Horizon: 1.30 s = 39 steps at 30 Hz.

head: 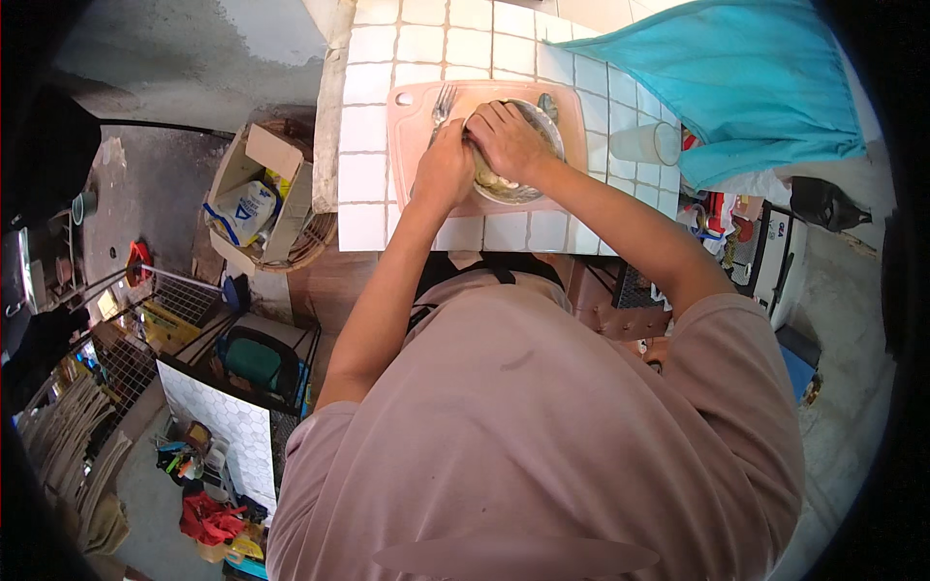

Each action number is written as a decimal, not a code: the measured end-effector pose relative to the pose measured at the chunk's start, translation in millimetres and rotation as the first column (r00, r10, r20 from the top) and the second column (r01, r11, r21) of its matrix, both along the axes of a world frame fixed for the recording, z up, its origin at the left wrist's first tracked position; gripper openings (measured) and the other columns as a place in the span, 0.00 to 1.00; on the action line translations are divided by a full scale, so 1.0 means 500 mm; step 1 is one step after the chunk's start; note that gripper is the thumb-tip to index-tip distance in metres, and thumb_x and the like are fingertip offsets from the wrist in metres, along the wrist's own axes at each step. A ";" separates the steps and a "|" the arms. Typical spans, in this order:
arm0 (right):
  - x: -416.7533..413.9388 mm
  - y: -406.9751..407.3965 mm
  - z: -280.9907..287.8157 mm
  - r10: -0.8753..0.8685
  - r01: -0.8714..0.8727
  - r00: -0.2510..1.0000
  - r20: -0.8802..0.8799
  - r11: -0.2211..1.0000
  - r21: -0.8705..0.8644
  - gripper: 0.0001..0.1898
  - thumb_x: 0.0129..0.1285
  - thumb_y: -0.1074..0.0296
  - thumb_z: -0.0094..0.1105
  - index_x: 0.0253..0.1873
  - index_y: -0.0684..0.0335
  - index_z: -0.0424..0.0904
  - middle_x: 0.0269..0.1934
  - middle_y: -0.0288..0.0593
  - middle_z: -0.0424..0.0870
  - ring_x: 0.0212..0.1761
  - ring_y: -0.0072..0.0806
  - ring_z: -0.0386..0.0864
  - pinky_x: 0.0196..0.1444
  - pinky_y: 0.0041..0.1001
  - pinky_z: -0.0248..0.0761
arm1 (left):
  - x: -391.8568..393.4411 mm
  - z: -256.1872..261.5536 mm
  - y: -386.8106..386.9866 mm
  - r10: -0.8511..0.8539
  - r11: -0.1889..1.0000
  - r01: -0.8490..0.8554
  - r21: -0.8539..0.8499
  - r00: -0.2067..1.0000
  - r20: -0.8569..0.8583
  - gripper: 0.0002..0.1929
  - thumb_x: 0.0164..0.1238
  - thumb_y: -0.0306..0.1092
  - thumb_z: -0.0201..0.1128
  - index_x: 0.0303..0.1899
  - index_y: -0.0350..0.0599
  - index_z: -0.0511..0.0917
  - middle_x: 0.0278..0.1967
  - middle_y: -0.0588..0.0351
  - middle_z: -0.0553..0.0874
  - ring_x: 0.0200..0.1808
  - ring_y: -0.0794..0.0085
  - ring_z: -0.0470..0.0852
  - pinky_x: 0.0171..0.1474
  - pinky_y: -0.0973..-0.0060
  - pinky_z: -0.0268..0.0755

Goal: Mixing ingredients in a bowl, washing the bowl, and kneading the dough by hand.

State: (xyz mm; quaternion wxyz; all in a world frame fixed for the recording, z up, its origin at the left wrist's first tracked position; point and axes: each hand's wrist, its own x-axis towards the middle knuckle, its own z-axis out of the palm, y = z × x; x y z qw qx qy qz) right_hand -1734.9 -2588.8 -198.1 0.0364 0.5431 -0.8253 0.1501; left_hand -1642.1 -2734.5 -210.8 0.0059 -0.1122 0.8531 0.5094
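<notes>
A round bowl (pixel 556 134) with a pale, smeared inside stands on a pink cutting board (pixel 404 174). Pale, doughy food (pixel 488 174) shows in it below my fingers. My left hand (pixel 448 168) is closed at the bowl's left rim. Reaching into the bowl, my right hand (pixel 508 139) has its fingers bent down over the food; their tips are hidden. The two hands nearly touch. A metal fork (pixel 444 105) lies on the board beyond my left hand, its handle partly covered. Near the board's far right corner rests a small grey-green item (pixel 548 107), too small to identify.
A frosted drinking glass (pixel 648 144) lies or stands right of the board on the white tiled counter (pixel 367 131). A turquoise cloth (pixel 763 87) drapes over the counter's right side. To the left, a cardboard box (pixel 283 210) holding packets sits in a wicker basket (pixel 320 243).
</notes>
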 end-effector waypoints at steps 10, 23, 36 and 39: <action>-0.022 -0.007 0.033 -0.019 0.007 0.991 0.132 0.996 0.094 0.10 0.68 0.67 0.54 0.50 0.63 0.78 0.50 0.52 0.80 0.55 0.49 0.79 0.59 0.43 0.71 | -0.008 0.019 -0.013 -0.015 0.997 0.019 -0.081 0.999 0.043 0.16 0.77 0.32 0.47 0.59 0.36 0.75 0.54 0.31 0.84 0.53 0.35 0.83 0.57 0.47 0.75; 0.067 0.042 0.085 -0.666 0.572 0.689 0.287 0.742 0.350 0.42 0.52 0.48 0.81 0.68 0.66 0.76 0.62 0.59 0.74 0.68 0.55 0.72 0.71 0.43 0.68 | -0.028 0.021 -0.001 -0.095 0.982 0.087 -0.166 0.995 -0.038 0.17 0.76 0.32 0.49 0.60 0.35 0.77 0.49 0.30 0.86 0.52 0.37 0.84 0.56 0.48 0.76; 0.206 0.051 0.071 -0.489 0.322 0.815 0.310 0.827 0.461 0.42 0.80 0.50 0.47 0.83 0.76 0.41 0.82 0.68 0.50 0.87 0.55 0.40 0.86 0.43 0.43 | -0.039 0.027 0.010 -0.114 0.979 0.118 -0.166 0.993 0.032 0.17 0.76 0.31 0.49 0.58 0.35 0.77 0.48 0.30 0.86 0.51 0.36 0.84 0.56 0.48 0.76; 0.146 0.043 0.078 -0.509 0.174 0.753 0.417 0.765 0.620 0.45 0.79 0.43 0.42 0.82 0.79 0.41 0.85 0.65 0.38 0.88 0.55 0.34 0.87 0.43 0.35 | -0.035 0.028 0.004 -0.111 0.982 0.107 -0.153 0.994 -0.018 0.17 0.76 0.33 0.50 0.59 0.34 0.76 0.48 0.29 0.86 0.51 0.36 0.84 0.56 0.48 0.75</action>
